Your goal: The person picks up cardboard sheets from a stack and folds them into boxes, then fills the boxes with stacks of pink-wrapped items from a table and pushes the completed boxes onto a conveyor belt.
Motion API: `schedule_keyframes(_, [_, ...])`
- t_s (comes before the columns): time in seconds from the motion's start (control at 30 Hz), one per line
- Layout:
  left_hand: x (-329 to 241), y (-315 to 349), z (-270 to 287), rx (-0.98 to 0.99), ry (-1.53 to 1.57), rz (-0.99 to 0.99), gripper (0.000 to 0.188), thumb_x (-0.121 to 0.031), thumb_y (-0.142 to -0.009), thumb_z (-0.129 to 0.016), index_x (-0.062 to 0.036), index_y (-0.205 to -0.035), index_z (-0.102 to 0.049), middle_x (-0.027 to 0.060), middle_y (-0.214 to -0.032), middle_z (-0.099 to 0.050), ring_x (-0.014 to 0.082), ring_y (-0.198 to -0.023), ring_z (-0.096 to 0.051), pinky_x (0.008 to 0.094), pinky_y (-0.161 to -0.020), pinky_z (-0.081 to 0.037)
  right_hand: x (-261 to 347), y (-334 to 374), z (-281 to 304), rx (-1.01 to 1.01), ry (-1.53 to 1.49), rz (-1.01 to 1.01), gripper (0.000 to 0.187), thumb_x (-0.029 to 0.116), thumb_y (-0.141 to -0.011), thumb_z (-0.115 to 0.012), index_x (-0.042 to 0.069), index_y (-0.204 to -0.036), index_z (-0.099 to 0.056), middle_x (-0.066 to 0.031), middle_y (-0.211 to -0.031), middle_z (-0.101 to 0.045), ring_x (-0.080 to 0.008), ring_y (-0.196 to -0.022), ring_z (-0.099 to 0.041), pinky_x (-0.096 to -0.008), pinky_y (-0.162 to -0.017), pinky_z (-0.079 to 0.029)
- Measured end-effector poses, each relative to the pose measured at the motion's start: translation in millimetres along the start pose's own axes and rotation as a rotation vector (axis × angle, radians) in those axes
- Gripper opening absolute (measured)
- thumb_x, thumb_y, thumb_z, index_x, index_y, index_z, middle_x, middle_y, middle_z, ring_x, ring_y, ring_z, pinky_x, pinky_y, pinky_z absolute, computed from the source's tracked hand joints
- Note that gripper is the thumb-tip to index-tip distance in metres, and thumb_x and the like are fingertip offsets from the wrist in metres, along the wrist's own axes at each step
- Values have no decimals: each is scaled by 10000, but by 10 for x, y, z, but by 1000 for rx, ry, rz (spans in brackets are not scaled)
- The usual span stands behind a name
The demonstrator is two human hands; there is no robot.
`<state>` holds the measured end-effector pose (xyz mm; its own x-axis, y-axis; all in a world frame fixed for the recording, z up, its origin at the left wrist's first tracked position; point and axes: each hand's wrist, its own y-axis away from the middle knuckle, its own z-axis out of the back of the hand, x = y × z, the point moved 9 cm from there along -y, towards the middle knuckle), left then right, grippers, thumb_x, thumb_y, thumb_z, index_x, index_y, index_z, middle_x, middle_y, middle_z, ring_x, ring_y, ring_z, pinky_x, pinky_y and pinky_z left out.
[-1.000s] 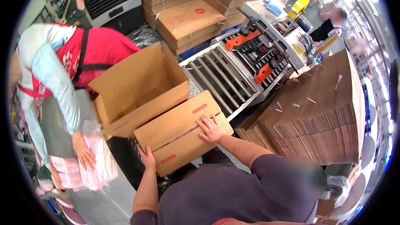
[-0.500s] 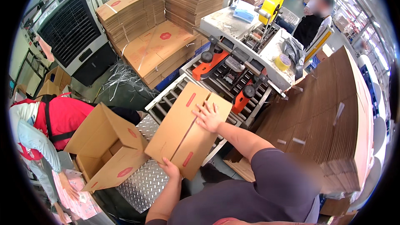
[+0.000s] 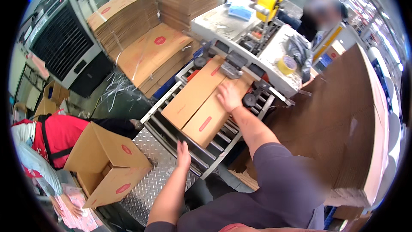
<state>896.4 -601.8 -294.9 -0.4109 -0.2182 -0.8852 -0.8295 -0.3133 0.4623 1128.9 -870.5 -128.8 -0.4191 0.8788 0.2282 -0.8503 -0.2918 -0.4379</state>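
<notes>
A closed brown cardboard box [image 3: 193, 99] lies on the roller conveyor [image 3: 195, 157], its far end in under the head of a carton taping machine [image 3: 234, 62]. My right hand [image 3: 229, 96] rests on the top of the box, fingers spread, near the seam between the flaps. Off the near end of the box, my left hand [image 3: 183, 154] is raised with its fingers stretched out and holds nothing. The machine's wheels [image 3: 249, 99] stand on either side of the box.
An open carton [image 3: 109, 163] stands at left beside a diamond-plate metal sheet [image 3: 148, 154]. A co-worker in a red vest [image 3: 64, 135] bends there over pink packages [image 3: 79, 210]. Flattened cartons are stacked at right [image 3: 326, 133] and far left [image 3: 154, 53]. Yellow tape [image 3: 286, 64] lies on the machine.
The box has moved forward and down from both hands onto the rollers, its far end under the machine head. My left hand has let go; my right hand has moved forward with the box.
</notes>
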Motion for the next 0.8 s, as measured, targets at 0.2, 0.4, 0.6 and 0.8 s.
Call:
schedule_keyframes(0.2, [1618, 1575, 1150, 570, -363, 626, 418, -478, -1001, -499, -101, -1162, -578, 37, -930, -621, 156, -770, -582, 316, -628, -464, 1209, 1746, 517, -82, -407, -53, 387, 99, -815, -667, 59, -1186, -561, -186, -1176, -582, -394, -1150, -538, -457, -1005, -451])
schedule_keyframes(0.4, [1394, 2267, 2465, 612, -877, 198, 207, -206, -904, -571, -70, -1018, -678, 148, -979, -660, 285, -903, -642, 413, -799, -519, 1960, 2766, 2458, -112, -239, -121, 301, 74, -787, -676, 43, -1083, -629, -159, -1053, -636, -368, -1054, -591, -456, -939, -485])
schedule_keyframes(0.6, [1850, 2175, 3644, 613, -873, -127, 221, -224, -880, -569, -84, -1025, -660, 158, -1031, -658, 327, -973, -638, 453, -839, -506, 2226, 2955, 5791, -642, 636, -112, 508, 151, -754, -752, 81, -1220, -560, -134, -1203, -591, -339, -1134, -556, -507, -1017, -411])
schedule_keyframes(0.8, [1763, 2309, 3853, 601, -617, -46, 486, -470, -988, -506, -138, -1335, -440, 67, -1208, -605, 259, -965, -625, 427, -787, -485, 1538, 3906, 6523, -502, 990, -423, 402, 235, -800, -734, 128, -1160, -589, -58, -1118, -607, -265, -1090, -574, -435, -918, -446])
